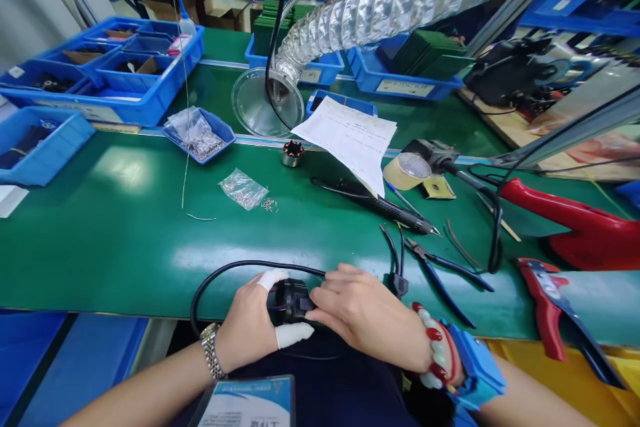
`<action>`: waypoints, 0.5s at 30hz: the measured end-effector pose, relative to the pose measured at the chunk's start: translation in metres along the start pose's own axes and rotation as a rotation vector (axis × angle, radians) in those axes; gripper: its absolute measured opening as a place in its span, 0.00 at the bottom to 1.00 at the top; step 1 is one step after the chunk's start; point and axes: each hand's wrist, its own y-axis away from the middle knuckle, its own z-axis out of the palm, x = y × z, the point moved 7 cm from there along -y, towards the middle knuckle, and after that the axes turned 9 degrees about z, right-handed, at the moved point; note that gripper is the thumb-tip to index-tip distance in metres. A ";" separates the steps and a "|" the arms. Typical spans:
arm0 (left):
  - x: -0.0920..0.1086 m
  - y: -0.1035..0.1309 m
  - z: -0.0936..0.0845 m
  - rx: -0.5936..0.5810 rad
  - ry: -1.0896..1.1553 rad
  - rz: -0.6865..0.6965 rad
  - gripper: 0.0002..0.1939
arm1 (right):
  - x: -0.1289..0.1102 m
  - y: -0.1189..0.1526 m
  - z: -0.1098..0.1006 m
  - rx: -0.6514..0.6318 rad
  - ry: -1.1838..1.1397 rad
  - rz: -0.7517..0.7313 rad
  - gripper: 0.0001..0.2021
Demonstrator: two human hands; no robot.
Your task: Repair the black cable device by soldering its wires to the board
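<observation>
A black cylindrical part (292, 301) is held over the front edge of the green table. White covers sit on two digits of my left hand (257, 317), which is closed around the part's left side. From the right, my right hand (350, 310) has its fingers pressed together on the part's right end. What those fingertips pinch is too small to tell. A black cable (225, 268) loops from the left over the table behind my hands. Beside my right hand lies a black connector with wires (399, 282).
Pliers (440, 267), a red wire stripper (547, 307) and a black pen-shaped tool (400, 213) lie right. Behind are a bag of small parts (243, 189), a copper-wound part (293, 153), paper (350, 137), blue bins (170, 87) and a silver duct (360, 17) with a round hood.
</observation>
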 end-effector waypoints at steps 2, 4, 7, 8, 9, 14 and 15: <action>-0.001 -0.001 -0.001 -0.010 0.015 0.030 0.35 | 0.000 -0.004 0.000 -0.006 0.029 0.000 0.17; 0.003 -0.003 -0.006 -0.024 0.030 0.107 0.39 | -0.002 -0.008 -0.002 -0.018 0.053 0.001 0.16; 0.009 -0.002 -0.013 -0.040 0.093 0.205 0.28 | -0.006 -0.012 -0.006 -0.066 0.066 0.005 0.14; 0.009 -0.002 -0.014 -0.045 0.116 0.213 0.22 | -0.008 -0.013 -0.006 -0.087 0.073 0.005 0.13; 0.009 -0.001 -0.014 -0.048 0.132 0.218 0.17 | -0.010 -0.013 -0.006 -0.106 0.084 0.005 0.13; 0.005 0.000 -0.012 -0.011 0.101 0.293 0.14 | -0.017 -0.012 -0.007 -0.136 0.134 0.007 0.12; 0.005 0.000 -0.011 0.002 0.089 0.319 0.14 | -0.016 -0.012 -0.007 -0.133 0.135 0.007 0.12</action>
